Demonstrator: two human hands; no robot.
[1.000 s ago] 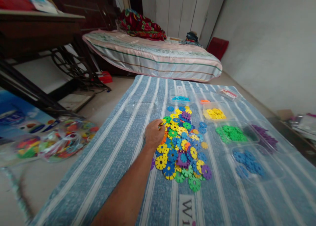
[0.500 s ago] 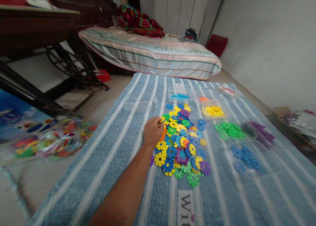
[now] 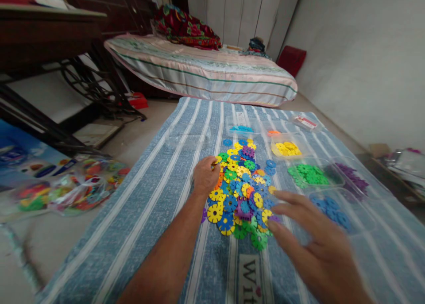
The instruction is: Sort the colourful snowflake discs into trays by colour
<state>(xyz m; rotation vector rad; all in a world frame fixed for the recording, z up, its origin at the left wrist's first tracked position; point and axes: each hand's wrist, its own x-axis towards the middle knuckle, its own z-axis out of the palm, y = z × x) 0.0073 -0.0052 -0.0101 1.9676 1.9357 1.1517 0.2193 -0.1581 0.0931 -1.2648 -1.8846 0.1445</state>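
Observation:
A heap of flat toothed plastic discs (image 3: 244, 189) in yellow, blue, green, purple and orange lies on a blue striped mat (image 3: 159, 206). My left hand (image 3: 205, 175) rests at the heap's left edge, its fingers pinched on a small yellow disc. My right hand (image 3: 318, 246) hovers over the heap's near right corner with fingers spread and nothing in it. Clear tubs to the right hold sorted discs: yellow (image 3: 286, 149), green (image 3: 308, 175), blue (image 3: 332, 206) and purple (image 3: 353, 180).
An empty clear tub (image 3: 188, 138) sits left of the heap, another with light blue pieces (image 3: 241, 129) behind it. A bag of coloured toys (image 3: 83, 184) lies on the floor at left. A mattress (image 3: 206, 74) and a treadle table frame (image 3: 83, 82) stand beyond.
My right hand has come into view from the lower right, over the heap's near corner. My left hand has stayed pinched at the heap's left edge.

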